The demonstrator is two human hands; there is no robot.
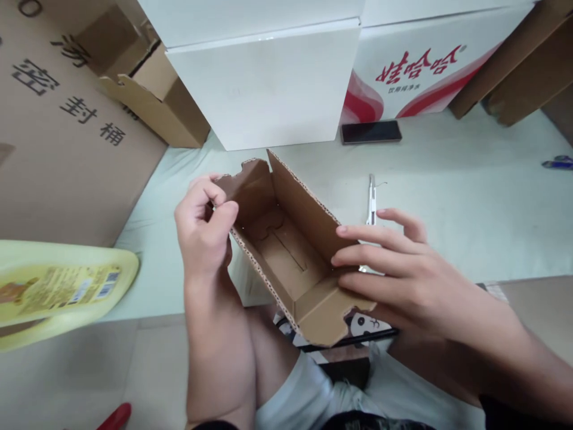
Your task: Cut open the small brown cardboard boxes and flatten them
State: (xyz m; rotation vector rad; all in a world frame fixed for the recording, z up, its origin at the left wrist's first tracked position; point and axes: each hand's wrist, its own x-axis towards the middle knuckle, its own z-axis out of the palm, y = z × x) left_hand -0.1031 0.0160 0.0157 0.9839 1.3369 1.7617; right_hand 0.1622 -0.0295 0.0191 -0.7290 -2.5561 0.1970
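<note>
A small open cardboard box (286, 251) sits in front of me above my lap, its open side facing up. My left hand (203, 236) pinches the box's left end flap between thumb and fingers. On the right, my right hand (394, 269) lies with fingers stretched out flat against the box's right wall and end flap. The inside of the box holds nothing.
A utility knife (371, 200) lies on the pale floor behind my right hand. A black phone (370, 132) rests by a white box (264, 83). Large cardboard cartons (67, 131) stand at left, a yellow bottle (58, 286) lower left, a pen (557, 162) far right.
</note>
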